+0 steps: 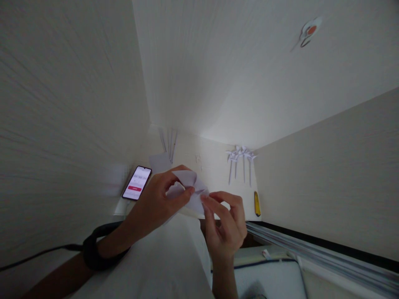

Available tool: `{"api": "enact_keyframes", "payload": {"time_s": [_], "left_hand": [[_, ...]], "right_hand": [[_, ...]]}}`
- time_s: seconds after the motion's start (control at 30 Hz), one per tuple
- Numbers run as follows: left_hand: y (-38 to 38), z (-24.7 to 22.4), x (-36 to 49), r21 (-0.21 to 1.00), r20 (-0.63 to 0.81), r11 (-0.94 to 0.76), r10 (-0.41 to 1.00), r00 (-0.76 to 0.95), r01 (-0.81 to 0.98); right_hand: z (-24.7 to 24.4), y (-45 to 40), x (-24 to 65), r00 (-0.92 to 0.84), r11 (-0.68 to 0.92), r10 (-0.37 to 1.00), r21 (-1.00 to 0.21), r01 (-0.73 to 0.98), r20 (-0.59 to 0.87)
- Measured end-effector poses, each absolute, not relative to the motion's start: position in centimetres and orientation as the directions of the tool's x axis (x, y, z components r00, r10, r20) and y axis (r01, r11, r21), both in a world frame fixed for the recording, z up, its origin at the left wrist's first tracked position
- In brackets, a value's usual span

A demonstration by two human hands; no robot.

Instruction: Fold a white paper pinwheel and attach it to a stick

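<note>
A folded white paper (196,203) is held up in front of me, its flaps curled inward. My left hand (165,197) is closed on its left side, thumb near the middle of the sheet. At the right side of the paper, my right hand (226,220) pinches near the centre, its fingertips close to the left thumb. What lies between the right fingertips is too small to make out, apart from the paper's edge. Behind the left hand lies a flat white paper sheet (160,162).
Thin sticks (171,143) lie at the back left, a lit phone (137,183) by the left wall. Several paper pinwheels on sticks (241,154) lie at the right, with a yellow cutter (257,204) near the table's right edge. Walls enclose the table (212,158).
</note>
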State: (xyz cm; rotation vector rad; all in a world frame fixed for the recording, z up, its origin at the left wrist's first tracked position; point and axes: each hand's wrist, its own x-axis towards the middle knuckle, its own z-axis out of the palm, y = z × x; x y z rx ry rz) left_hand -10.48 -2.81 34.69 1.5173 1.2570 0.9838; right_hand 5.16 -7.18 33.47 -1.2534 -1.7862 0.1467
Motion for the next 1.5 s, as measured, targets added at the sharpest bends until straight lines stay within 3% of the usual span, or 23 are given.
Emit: {"api": "enact_keyframes", "payload": {"time_s": [0.2,0.3,0.43,0.57,0.73,0.87,1.0,1.27,1.5], "left_hand": [[-2.8,34.7,-10.6,0.969,0.02,-0.061,0.985,0.169,0.239],[-2.7,34.8,-10.8,0.984,-0.005,-0.025,0.986,0.168,0.176],[-2.6,34.9,-10.9,0.995,-0.035,0.017,0.981,0.192,0.098],[-2.6,35.1,-10.8,0.998,-0.05,0.042,0.983,0.174,0.045],[-2.5,35.2,-10.7,0.996,-0.091,0.09,0.99,0.112,0.02],[-2.5,35.2,-10.6,0.992,-0.118,0.122,0.985,0.124,-0.023],[-2.6,35.2,-10.6,0.991,-0.127,0.132,0.981,0.147,-0.028],[-2.8,34.3,-10.8,0.99,-0.13,0.139,0.949,0.288,-0.011],[-2.7,34.7,-10.7,0.989,-0.091,0.126,0.934,0.346,-0.08]], "right_hand": [[33.3,-6.8,5.1,0.17,0.379,0.823,-0.746,0.547,0.543],[33.1,-6.7,5.1,0.326,0.27,0.851,-0.876,0.4,0.412],[33.4,-6.9,5.2,0.325,0.175,0.915,-0.96,0.219,0.241],[33.7,-6.9,5.9,0.279,0.16,0.938,-0.97,0.183,0.207],[33.6,-6.7,7.2,0.208,0.23,0.939,-0.951,0.207,0.272],[33.7,-6.6,8.1,0.022,0.352,0.932,-0.919,0.18,0.361],[34.2,-6.5,8.8,-0.17,0.442,0.896,-0.859,0.259,0.41],[35.6,-5.9,9.7,-0.235,0.484,0.874,-0.804,0.345,0.425],[34.4,-6.0,8.9,-0.187,0.342,0.935,-0.904,0.256,0.301]]}}
